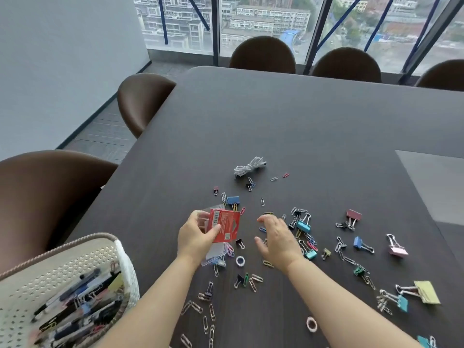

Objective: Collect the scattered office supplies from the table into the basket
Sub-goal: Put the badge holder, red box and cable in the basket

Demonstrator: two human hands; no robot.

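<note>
My left hand (194,236) grips a red packet (224,227) in clear plastic, lifted just above the dark table (288,126). To its right my right hand (277,238) hovers low over the table with its fingers spread and nothing in them. Several paper clips and coloured binder clips lie scattered around both hands, among them a blue binder clip (233,200), a pink one (398,250) and a yellow one (426,292). The perforated white basket (75,254) stands at the lower left edge and holds pens and clips.
A coiled white cable (249,167) lies beyond the clips. Two small rings (240,261) (311,324) rest on the table. Brown chairs (140,101) line the left and far sides. A grey mat (439,184) lies at the right.
</note>
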